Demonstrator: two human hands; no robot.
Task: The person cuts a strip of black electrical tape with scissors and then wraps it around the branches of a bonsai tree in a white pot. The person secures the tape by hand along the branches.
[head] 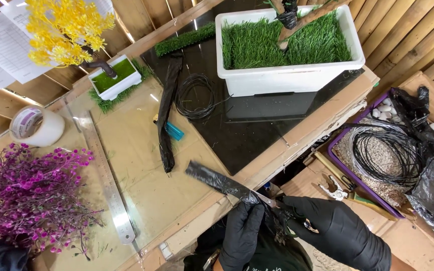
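Black plastic strip (217,181) held at the near edge of the bench (141,165), pinched at its near end and left to lie flat on the glass at its far end. Left hand (241,233), in a black glove, closed around the bunched near end of the strip, fingers (249,213) curled tight, seemingly to keep the plastic taut. Right hand (335,233), also gloved, closed round the handles of a pair of scissors (290,213), blades meeting the strip just right of the left hand; whether blades stood open or shut could not be told.

Long axis of the strip ran from near right to far left, free end pointing up-left toward the metal ruler (107,178), well short of it. Stretched that way, probably, so the cut end stayed by the body while the rest rested on the bench.

A second black strip (167,115) lay further off, running near to far, beside a blue lighter (173,131) and a coil of black wire (195,96). White planter of artificial grass (287,75) stood at the far right, small yellow tree in a pot (66,32) far left, tape roll (36,125) and purple flower sprays (31,193) at the left. To the right, below bench level, a purple tray (337,150) held gravel, more wire and pliers (333,189).
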